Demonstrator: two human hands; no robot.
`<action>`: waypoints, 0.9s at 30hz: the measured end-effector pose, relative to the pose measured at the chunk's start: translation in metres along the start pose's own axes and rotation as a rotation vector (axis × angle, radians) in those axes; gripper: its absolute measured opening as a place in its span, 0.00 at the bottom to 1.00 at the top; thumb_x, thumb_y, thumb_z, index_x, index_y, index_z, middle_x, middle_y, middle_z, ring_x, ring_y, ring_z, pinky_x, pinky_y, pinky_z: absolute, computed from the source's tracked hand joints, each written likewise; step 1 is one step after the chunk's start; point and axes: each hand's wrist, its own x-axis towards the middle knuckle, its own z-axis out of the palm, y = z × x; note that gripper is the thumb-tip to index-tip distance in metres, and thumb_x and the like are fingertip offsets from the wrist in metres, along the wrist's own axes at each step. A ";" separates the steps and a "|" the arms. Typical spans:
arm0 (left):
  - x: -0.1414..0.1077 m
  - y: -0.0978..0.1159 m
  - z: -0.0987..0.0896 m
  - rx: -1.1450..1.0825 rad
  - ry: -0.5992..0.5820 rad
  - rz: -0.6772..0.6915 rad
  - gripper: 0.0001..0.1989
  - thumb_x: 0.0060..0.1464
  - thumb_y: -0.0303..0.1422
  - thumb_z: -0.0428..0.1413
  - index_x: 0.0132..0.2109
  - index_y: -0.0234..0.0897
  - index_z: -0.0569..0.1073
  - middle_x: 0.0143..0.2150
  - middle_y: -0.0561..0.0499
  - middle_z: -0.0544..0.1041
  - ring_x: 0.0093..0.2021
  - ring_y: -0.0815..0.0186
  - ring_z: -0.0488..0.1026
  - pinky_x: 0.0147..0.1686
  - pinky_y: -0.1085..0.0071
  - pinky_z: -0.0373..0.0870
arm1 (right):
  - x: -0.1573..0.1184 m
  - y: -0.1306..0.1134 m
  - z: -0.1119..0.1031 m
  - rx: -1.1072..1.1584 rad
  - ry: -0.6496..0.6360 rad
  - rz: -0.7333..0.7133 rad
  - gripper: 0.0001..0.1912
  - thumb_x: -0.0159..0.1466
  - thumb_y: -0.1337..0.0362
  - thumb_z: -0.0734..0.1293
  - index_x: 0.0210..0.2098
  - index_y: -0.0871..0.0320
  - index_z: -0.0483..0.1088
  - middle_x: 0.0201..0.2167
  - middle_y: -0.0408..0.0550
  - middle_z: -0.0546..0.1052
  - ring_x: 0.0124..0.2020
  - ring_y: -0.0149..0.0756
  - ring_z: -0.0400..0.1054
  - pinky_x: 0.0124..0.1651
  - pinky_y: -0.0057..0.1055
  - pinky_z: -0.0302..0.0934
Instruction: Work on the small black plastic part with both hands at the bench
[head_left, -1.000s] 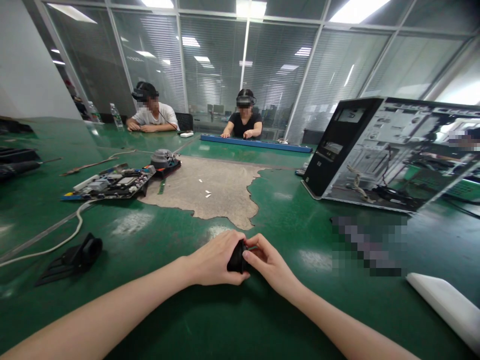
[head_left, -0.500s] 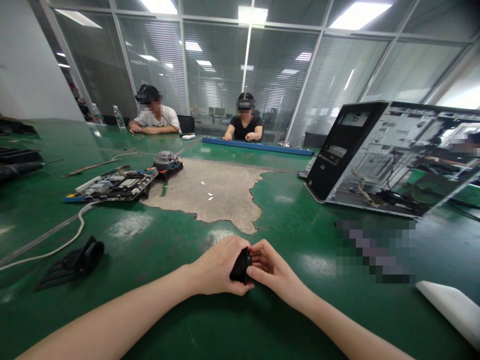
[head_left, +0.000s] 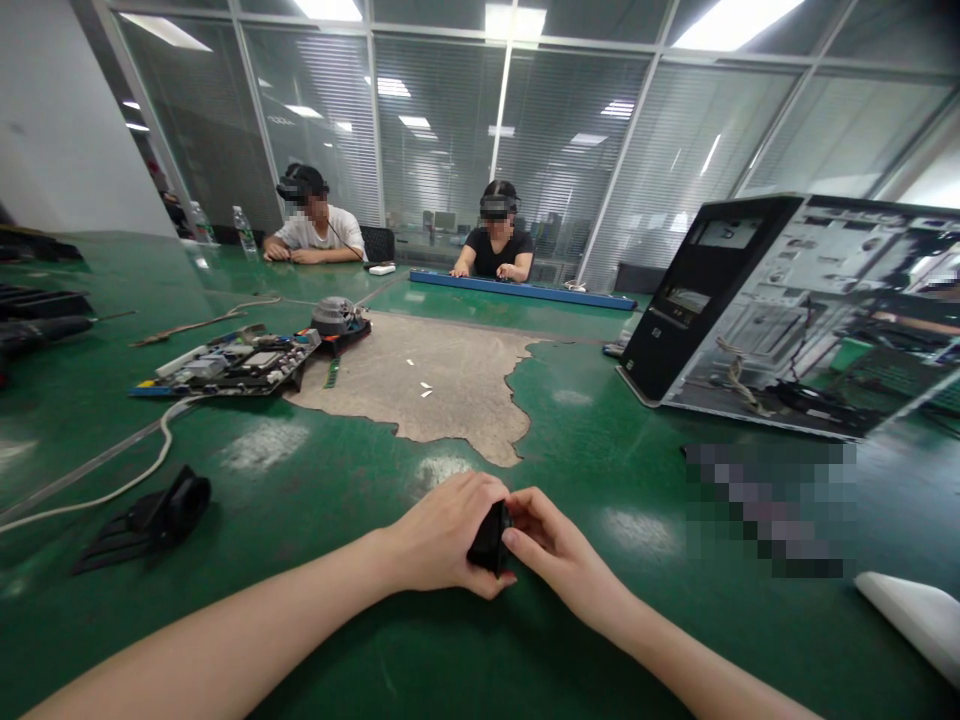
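Between the left hand and the right hand, low in the middle of the view, is a small black part. One end, with a thin rim, points to the right hand. What shows of it is taller than it is wide, but the hands hide a lot, so I cannot tell its true long way. It looks dark and chunky, with a dull shine.

The left hand's fingers are curled around it, open just as wide as the part, and hold it. The right hand's fingers are bent and close together, with the thumb and tips pinching the rim.

Off to the left, a black bracket with a round end lies on the green surface. Farther back are a circuit board and, just beside it, a fan. A bare patch is ahead of the hands. At the right is a computer case with an open side and a small round "hp" badge on its black front. Two people sit across the surface.
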 end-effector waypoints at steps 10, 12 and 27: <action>0.001 -0.001 0.001 -0.008 0.016 -0.009 0.25 0.39 0.36 0.56 0.44 0.36 0.57 0.42 0.46 0.66 0.42 0.59 0.65 0.42 0.63 0.63 | -0.003 0.002 0.001 0.015 0.010 -0.047 0.12 0.56 0.62 0.65 0.38 0.56 0.59 0.36 0.45 0.68 0.40 0.34 0.65 0.45 0.34 0.60; 0.001 -0.001 0.001 -0.013 0.009 -0.008 0.25 0.39 0.36 0.57 0.44 0.36 0.57 0.42 0.46 0.66 0.42 0.59 0.65 0.42 0.63 0.63 | -0.003 0.003 0.001 0.021 0.015 -0.037 0.11 0.57 0.60 0.63 0.37 0.56 0.60 0.35 0.45 0.68 0.39 0.34 0.66 0.43 0.34 0.60; 0.001 -0.001 0.001 -0.012 -0.019 -0.054 0.25 0.39 0.36 0.56 0.45 0.36 0.57 0.42 0.46 0.67 0.41 0.58 0.66 0.40 0.62 0.63 | -0.005 0.001 0.001 -0.032 0.029 -0.065 0.12 0.55 0.66 0.65 0.38 0.56 0.60 0.38 0.45 0.67 0.43 0.34 0.63 0.45 0.33 0.61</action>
